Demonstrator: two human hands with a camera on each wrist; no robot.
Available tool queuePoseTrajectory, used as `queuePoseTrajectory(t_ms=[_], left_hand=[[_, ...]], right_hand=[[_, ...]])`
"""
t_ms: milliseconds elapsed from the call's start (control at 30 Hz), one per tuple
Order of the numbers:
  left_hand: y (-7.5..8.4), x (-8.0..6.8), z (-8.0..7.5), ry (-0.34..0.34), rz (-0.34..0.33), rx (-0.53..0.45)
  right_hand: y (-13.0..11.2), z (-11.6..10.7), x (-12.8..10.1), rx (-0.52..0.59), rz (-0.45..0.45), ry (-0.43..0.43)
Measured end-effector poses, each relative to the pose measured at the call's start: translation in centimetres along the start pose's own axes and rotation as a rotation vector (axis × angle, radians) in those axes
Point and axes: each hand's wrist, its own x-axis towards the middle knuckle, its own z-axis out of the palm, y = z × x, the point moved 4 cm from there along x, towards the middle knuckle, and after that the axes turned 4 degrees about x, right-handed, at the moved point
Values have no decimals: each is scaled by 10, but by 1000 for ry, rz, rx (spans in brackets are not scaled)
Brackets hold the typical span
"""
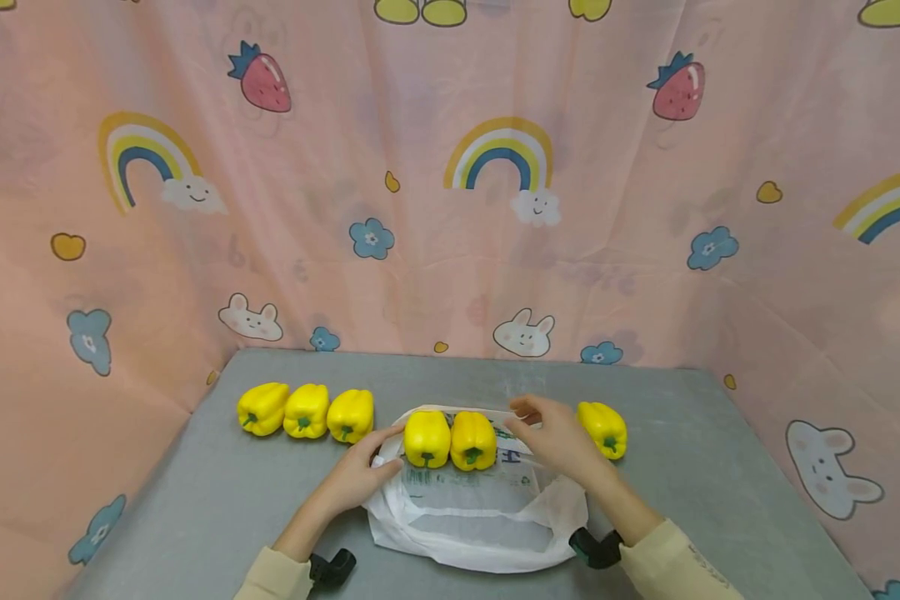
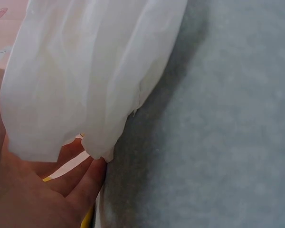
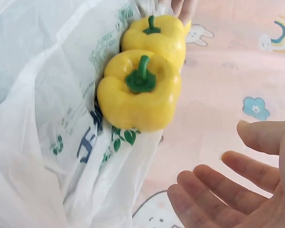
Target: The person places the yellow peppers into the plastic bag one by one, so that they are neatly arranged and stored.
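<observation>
A white plastic bag (image 1: 480,546) with green and blue print lies with its mouth toward me. Two yellow bell peppers sit side by side on its far part, the left pepper (image 1: 427,439) and the right pepper (image 1: 473,441). At the bag's left side is my left hand (image 1: 360,471), its extended fingers (image 2: 88,183) touching the plastic beside the left pepper. Bag film partly covers this hand in the left wrist view. My right hand (image 1: 558,437) hovers by the bag's right edge, fingers loosely spread and holding nothing. It is apart from the right pepper (image 3: 140,92).
Several more yellow peppers are on the grey table (image 1: 667,467): a row of three, with its middle pepper (image 1: 307,411), at the back left, and a single pepper (image 1: 603,429) behind my right wrist. A pink patterned curtain (image 1: 450,275) stands behind the table.
</observation>
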Motion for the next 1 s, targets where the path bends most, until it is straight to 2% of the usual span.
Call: queuePoseTrajectory(t_ms=[433, 600, 1000], left_hand=[[0, -1, -1, -7, -24, -16], [0, -1, -1, -12, -23, -14], [-2, -1, -1, -18, -3, -6]], right_hand=[[16, -36, -6, -40, -85, 118], [25, -47, -7, -23, -112, 177], [52, -73, -12, -24, -46, 222]])
